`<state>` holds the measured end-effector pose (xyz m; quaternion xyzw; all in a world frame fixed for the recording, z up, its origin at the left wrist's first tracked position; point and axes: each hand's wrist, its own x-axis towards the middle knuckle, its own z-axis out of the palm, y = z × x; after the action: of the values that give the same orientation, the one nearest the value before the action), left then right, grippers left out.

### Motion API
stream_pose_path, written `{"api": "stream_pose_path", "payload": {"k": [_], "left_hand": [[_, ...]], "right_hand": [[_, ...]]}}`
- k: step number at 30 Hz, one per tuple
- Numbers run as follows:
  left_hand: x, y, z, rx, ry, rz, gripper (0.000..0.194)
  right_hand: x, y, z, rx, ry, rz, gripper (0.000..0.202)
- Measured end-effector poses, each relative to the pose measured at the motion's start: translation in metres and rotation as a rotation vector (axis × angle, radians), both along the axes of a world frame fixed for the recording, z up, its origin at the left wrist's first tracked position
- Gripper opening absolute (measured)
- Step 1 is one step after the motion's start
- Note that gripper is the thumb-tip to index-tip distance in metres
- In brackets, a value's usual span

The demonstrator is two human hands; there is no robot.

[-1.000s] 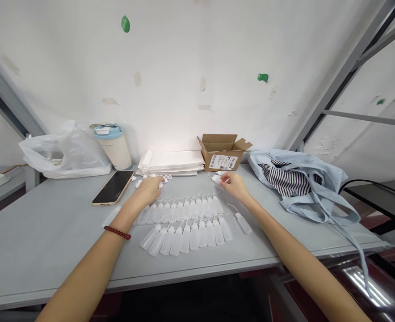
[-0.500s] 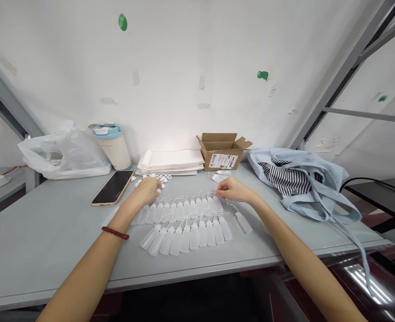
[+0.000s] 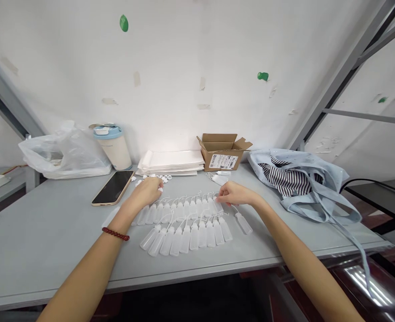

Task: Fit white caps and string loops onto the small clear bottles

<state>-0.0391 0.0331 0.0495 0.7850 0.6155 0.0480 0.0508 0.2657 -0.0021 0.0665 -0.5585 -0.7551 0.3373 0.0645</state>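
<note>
Several small translucent bottles with thin white loops at their necks lie in two rows, a front row [image 3: 186, 239] and a back row [image 3: 170, 211]. A single bottle [image 3: 243, 223] lies apart at the right. My left hand [image 3: 148, 191] is over small white caps [image 3: 165, 178] behind the back row, fingers curled, with a bit of white at the fingertips. At the right end of the back row, my right hand [image 3: 235, 193] has its fingers pinched at a bottle's neck; what they grip is too small to make out.
A phone [image 3: 113, 188], a cup [image 3: 113, 146] and a plastic bag [image 3: 63, 152] are at the left. White envelopes [image 3: 170, 162], an open cardboard box [image 3: 221, 154] and more bottles [image 3: 220, 179] stand behind. A blue cloth bag [image 3: 301, 165] lies at the right.
My right hand has moved slightly right and down, to the neck of the end bottle. My left hand has shifted slightly right over the caps.
</note>
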Motion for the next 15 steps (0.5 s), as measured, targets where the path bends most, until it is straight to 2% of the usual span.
{"api": "stream_pose_path", "payload": {"k": [7, 15], "left_hand": [[0.002, -0.001, 0.002, 0.01, -0.004, 0.003, 0.028], [0.01, -0.011, 0.01, 0.022, -0.047, -0.001, 0.026]], "right_hand": [[0.0, 0.001, -0.005, -0.099, -0.022, 0.005, 0.027], [-0.006, 0.002, -0.01, -0.069, 0.022, -0.061, 0.026]]}}
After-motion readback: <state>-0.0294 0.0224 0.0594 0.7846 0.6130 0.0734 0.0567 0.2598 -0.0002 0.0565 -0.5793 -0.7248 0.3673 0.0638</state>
